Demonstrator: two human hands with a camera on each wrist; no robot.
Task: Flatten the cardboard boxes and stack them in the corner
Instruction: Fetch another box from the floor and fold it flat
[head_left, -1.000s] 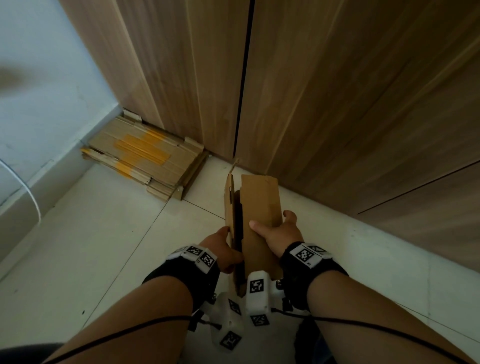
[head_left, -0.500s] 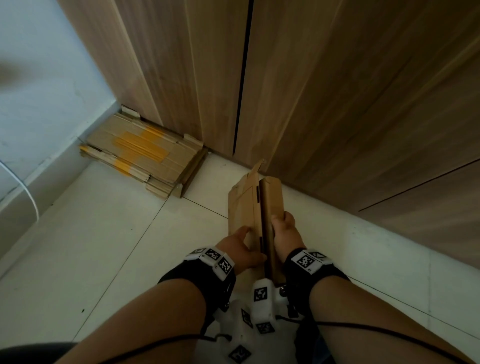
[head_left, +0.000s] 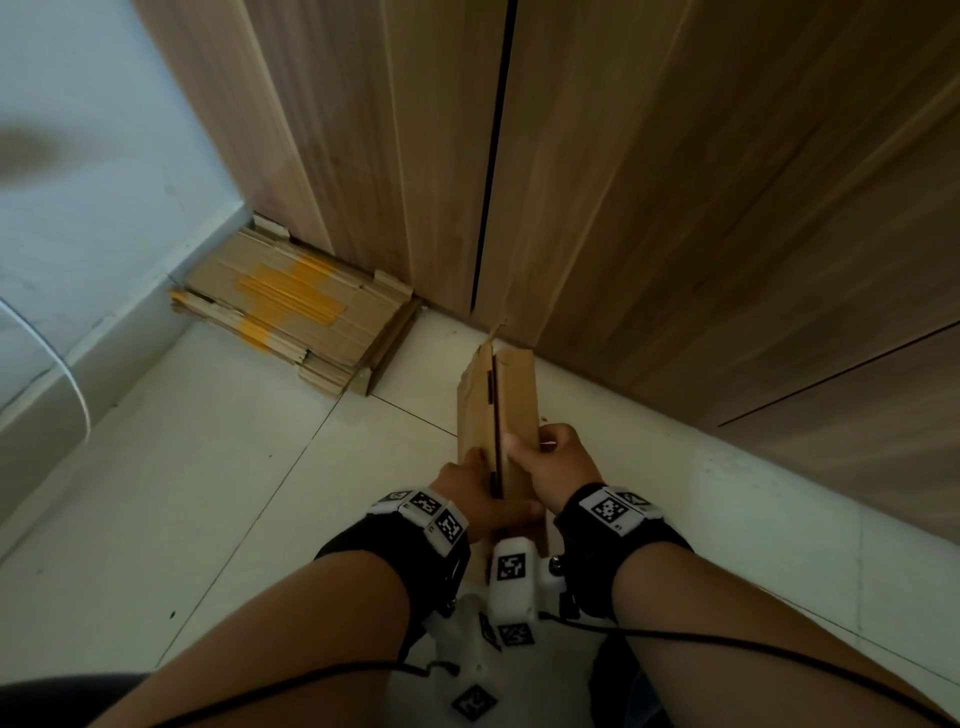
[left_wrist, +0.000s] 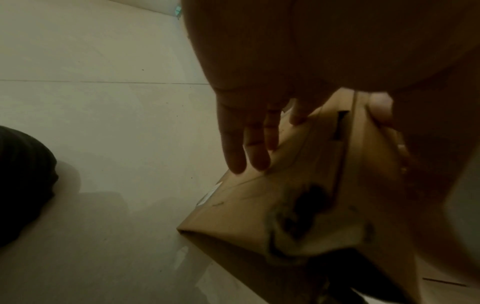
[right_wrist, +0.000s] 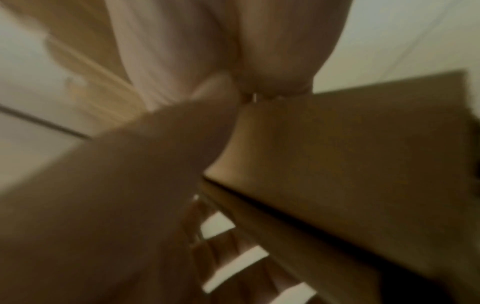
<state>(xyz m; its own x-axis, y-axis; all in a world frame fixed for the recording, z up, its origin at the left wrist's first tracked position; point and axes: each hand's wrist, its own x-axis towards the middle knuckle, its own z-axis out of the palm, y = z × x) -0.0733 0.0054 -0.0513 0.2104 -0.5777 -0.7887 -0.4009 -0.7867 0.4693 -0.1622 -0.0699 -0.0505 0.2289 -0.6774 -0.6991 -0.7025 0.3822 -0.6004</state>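
Floor: pale tiles (head_left: 218, 493) run up to wood-grain cabinet doors (head_left: 675, 208) and a light wall (head_left: 104, 171) — the three meet at the corner the task names.

Stack: flattened cardboard stack (head_left: 296, 306) with yellow tape marks lies in that corner, against the wall and the cabinet doors.

Box: cardboard box (head_left: 511, 410) is well apart from the stack, to its right, held above the floor near the foot of the cabinet doors; it stands on edge and is pressed nearly flat, with a narrow dark slit left between its two faces.

Left hand: left hand (head_left: 475, 486) presses on the box's stack-side face; the left wrist view shows its fingers (left_wrist: 249, 142) straight and spread against the cardboard, not curled round it.

Right hand: right hand (head_left: 558, 465) grips the face away from the stack, thumb across the near edge and fingers wrapped round the far side.

Risk, spring-back: the slit suggests the folds are not fully creased — easing the squeeze could let the box pop open again.

Risk, slip: only flat pressure holds the left side, so the box could slide down and out between the palms.

Risk, snag: a torn flap tip (head_left: 496, 332) sticks up at the far end and could catch on the stack or a cabinet door, knocking the stack askew.
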